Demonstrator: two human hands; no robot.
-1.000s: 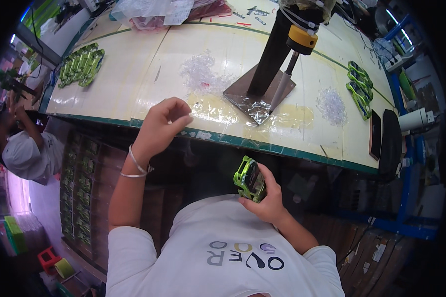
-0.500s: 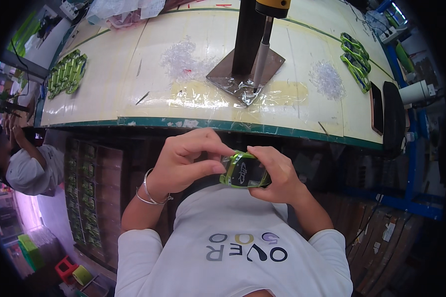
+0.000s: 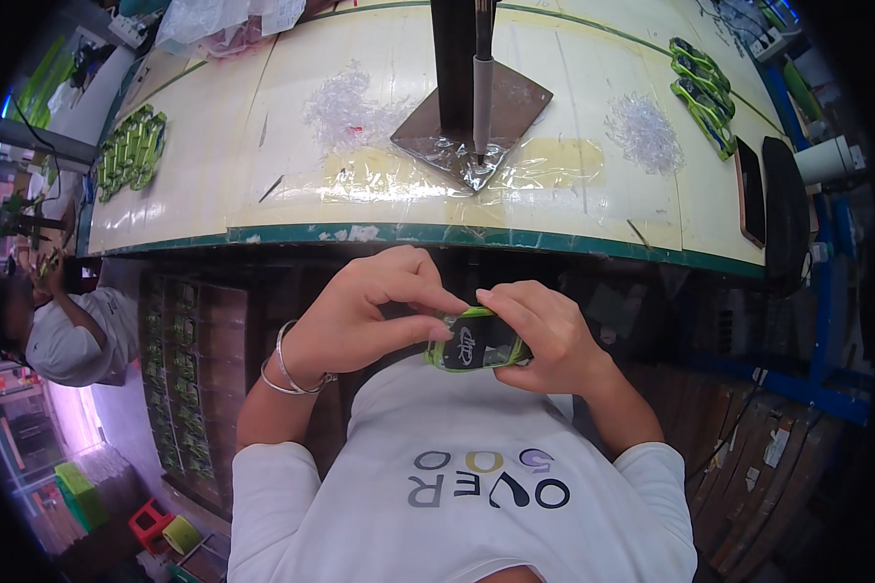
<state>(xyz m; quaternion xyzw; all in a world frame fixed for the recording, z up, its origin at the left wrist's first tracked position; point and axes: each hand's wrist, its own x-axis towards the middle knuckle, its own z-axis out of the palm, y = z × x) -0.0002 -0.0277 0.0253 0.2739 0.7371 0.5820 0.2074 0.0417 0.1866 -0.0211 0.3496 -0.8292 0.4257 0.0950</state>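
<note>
In front of my shirt, below the table edge, I hold a small flat black piece with a bright green rim (image 3: 465,348) and pale lettering. My right hand (image 3: 552,338) grips its right end, thumb and fingers closed on opposite edges. At its upper left corner, the forefinger and thumb of my left hand (image 3: 374,306) close in a pinch on the rim. Whether a small clear part sits between those fingertips I cannot make out. A bracelet circles my left wrist.
On the table stand a dark post on a square metal plate (image 3: 520,97) and a pen-like tool (image 3: 482,107). Clear plastic bits (image 3: 644,134) lie in two heaps. Green pieces (image 3: 131,151) sit left, others (image 3: 702,97) right, near a phone (image 3: 750,192). A co-worker (image 3: 73,325) is at far left.
The green-rimmed piece has turned slightly and lies flatter, moved a little left. Both hands keep their hold. The view has shifted slightly; the co-worker's hands have lowered.
</note>
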